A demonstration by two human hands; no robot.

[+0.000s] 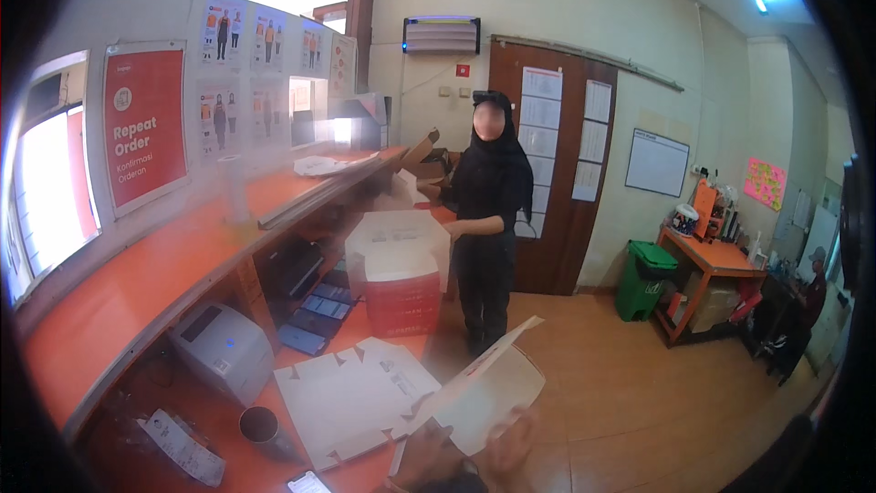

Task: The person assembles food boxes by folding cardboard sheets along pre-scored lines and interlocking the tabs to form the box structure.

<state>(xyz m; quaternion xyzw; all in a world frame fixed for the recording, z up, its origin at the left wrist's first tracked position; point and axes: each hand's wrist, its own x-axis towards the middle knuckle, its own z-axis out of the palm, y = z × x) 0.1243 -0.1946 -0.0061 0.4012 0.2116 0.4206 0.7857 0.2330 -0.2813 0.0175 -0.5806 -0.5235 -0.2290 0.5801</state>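
Observation:
A white cardboard box [351,393], partly folded, lies on the orange counter in front of me. Its left panel rests flat with notched edges, while the right part stands raised and tilted, its sides bent up. Low in the view, my left hand [427,458] is closed at the box's near edge, by the fold between the two parts. My right hand [509,441] grips the raised part from its near right side, fingers curled against the board. Some blur softens both hands, and their fingertips are partly hidden.
Red-and-white boxes [401,301] stand stacked beyond, next to a person [488,192] in black with a hand near them. Left are a grey printer [222,351], a dark cup [263,429], a receipt [182,447], several phones [324,306] and a lit phone [308,482]. A raised orange shelf [155,265] runs alongside.

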